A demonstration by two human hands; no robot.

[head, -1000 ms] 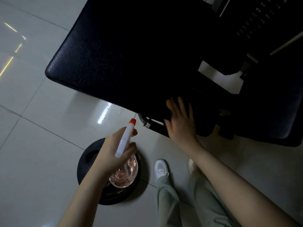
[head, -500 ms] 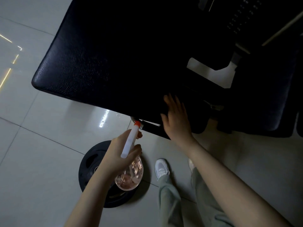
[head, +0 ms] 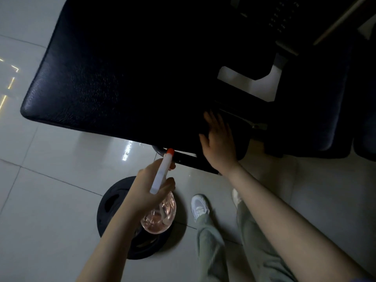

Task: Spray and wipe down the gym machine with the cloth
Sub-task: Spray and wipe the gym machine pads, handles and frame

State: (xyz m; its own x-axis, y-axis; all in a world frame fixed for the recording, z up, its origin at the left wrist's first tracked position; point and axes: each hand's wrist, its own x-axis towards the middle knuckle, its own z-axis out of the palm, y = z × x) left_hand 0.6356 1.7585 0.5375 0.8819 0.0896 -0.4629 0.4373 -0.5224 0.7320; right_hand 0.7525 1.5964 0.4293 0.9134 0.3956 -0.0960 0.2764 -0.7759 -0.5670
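Gripping the white sprayer neck of a clear, round-bellied plastic spray bottle holding pinkish liquid, the left hand has its fingers wrapped firmly round it, and the orange nozzle tip points up and away. Directly beneath this grip a black round weight plate with hand slots lies on the pale glossy floor tiles, with the bottle's belly hanging over it. Just right of the grip are a white sneaker and grey-green trouser legs. Beyond the nozzle, close to its tip, a black metal frame tube runs under the black grained-leather pad of the gym machine. Up and to the right of the grip, the right hand lies flat on that pad's near edge, fingers straight and spread, curled round nothing. Farther back everything is too dark to make out.
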